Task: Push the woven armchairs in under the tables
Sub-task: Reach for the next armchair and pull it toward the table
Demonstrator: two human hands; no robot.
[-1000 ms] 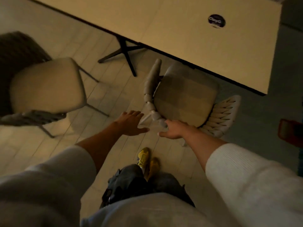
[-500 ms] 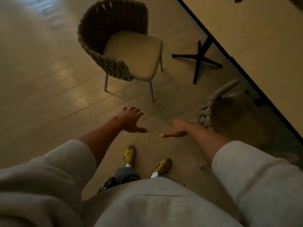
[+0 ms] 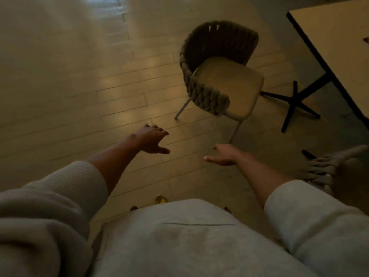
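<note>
Plank floor (image 3: 79, 96); armchair (image 3: 229, 84) nr table (image 3: 339, 37)

Both hands reach toward a woven armchair

Left hand (image 3: 151, 139) and right hand (image 3: 222, 154) hover empty, fingers relaxed, above the floor (image 3: 79, 96); the woven armchair (image 3: 219, 70) stands clear of the worktop (image 3: 339, 41).

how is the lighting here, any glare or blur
Head view: dim, warm light; pale glare patches on the floor left of the woven armchair; the second armchair at the right edge is in deep shadow; left hand and right hand look slightly soft.
</note>
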